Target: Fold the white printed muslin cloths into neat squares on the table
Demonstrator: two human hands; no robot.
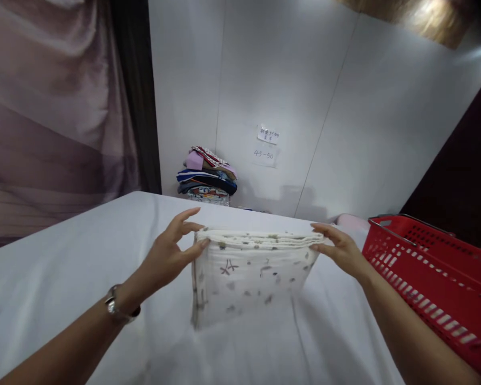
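A folded white cloth (252, 278) with a small grey-green and brown print hangs between my two hands, over the white-covered table. Its layered folds run along the top edge. At the upper left corner, my left hand (176, 243) pinches it with the thumb in front; some fingers stretch out above. My right hand (340, 248) pinches the upper right corner between thumb and fingers. The cloth's lower part is slightly blurred, and whether it touches the table I cannot tell. A metal bracelet (114, 305) circles my left wrist.
The white sheet (84, 256) covers the table. To the right stands a red plastic basket (433, 267) with a metal handle. Beyond the far edge is a stack of folded clothes (208, 174) against the wall. Paper notes (268, 133) are stuck there. A pinkish curtain (56, 107) hangs left.
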